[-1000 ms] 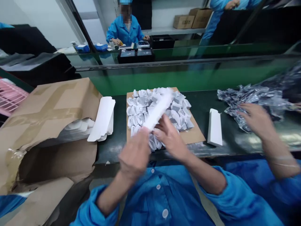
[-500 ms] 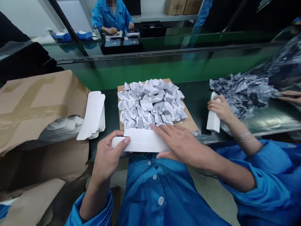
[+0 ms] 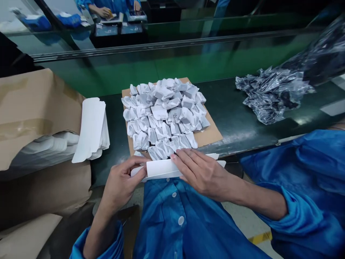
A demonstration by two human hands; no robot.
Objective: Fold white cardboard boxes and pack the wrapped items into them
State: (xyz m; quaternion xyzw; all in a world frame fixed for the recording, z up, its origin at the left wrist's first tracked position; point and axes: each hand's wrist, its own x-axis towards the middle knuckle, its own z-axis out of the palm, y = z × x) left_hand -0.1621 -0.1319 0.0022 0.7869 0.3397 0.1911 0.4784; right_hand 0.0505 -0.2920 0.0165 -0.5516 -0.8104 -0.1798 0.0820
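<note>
A white folding carton (image 3: 161,168), long and narrow with end flaps showing, spans between my two hands at the table's near edge. My left hand (image 3: 122,181) pinches its left end, thumb on the near side and fingers behind. Across the right half lies my right hand (image 3: 201,172), its fingers laid along the top panel and touching it; the thumb is partly hidden. Just beyond the carton, many small items in white wrapping (image 3: 165,111) lie heaped on a brown cardboard sheet (image 3: 211,133).
At left stands an open brown box (image 3: 35,104) of flat white cartons, with a stack of flat cartons (image 3: 90,129) beside it. Crumpled clear plastic bags (image 3: 272,93) lie at right on the dark table (image 3: 229,104). A co-worker's hands (image 3: 105,12) show across the green partition (image 3: 167,70).
My view has tilted down and shifted. The carton's right-end flaps now show past my right hand. At right, a neighbour's hand holding a white carton has left view.
</note>
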